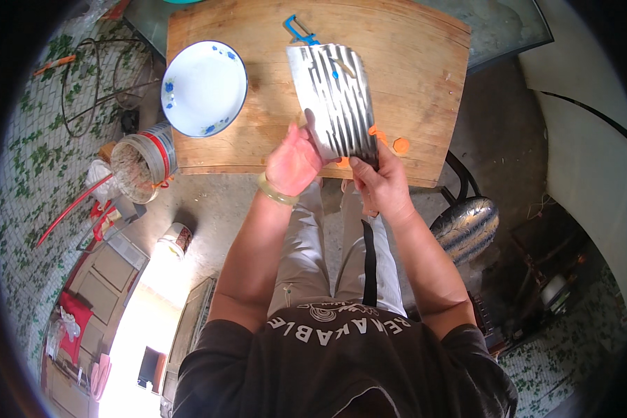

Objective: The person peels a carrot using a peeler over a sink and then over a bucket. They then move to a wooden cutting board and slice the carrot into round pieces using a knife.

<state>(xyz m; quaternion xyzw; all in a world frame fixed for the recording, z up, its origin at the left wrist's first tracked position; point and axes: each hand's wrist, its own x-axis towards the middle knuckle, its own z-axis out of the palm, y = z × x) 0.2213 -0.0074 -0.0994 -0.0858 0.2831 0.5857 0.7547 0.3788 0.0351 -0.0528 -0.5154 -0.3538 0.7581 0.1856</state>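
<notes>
A shiny metal sheet with wavy ridges (334, 99), possibly a wide blade, is tilted above the wooden board. My right hand (384, 180) grips its lower right corner, thumb on the near edge. My left hand (298, 159), a pale bangle at its wrist, holds the lower left corner, palm up, with its fingers partly hidden under the metal. A small blue spot and a brownish strip show on the ridges. Just beyond the far edge lies a blue peeler (304, 32). Close to my right fingers are an orange slice (401, 145), seemingly carrot, and another orange piece (377, 131).
A white enamel-like basin with blue flowers (205, 89) stands at the left of the wooden board (418, 78). A bucket (136, 167) is beyond the board's left edge, a smaller one (176, 239) on the floor. A patterned stool (465, 230) stands at the right.
</notes>
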